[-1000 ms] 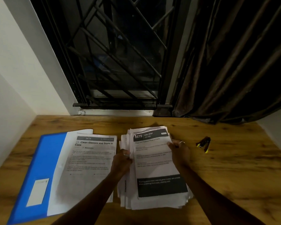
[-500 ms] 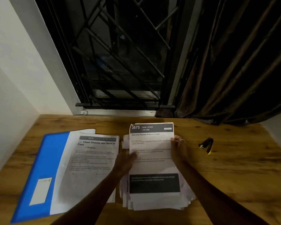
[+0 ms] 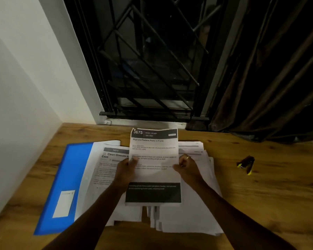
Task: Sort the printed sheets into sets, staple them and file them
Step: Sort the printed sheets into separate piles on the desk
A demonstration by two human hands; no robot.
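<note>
Both hands hold up a thin set of printed sheets (image 3: 154, 166), headed "3675 Wipe and Replace Photo in Frame", above the desk. My left hand (image 3: 126, 168) grips its left edge with the thumb on the front. My right hand (image 3: 185, 164), with a ring on one finger, pinches its right edge. Under it lies a loose pile of printed sheets (image 3: 193, 212). To the left an open blue folder (image 3: 69, 177) holds a sheet headed "Clean Glasses and Store in Case" (image 3: 105, 170). A small black and yellow stapler (image 3: 246, 164) lies at the right.
The wooden desk (image 3: 260, 204) meets a white wall at the left and a barred window (image 3: 148, 60) at the back. A dark brown curtain (image 3: 269, 78) hangs down to the desk's back right corner.
The "3675" set has been lifted off the pile and drawn slightly left, now held upright in both hands. The pile beneath is uncovered. The camera has tilted a little.
</note>
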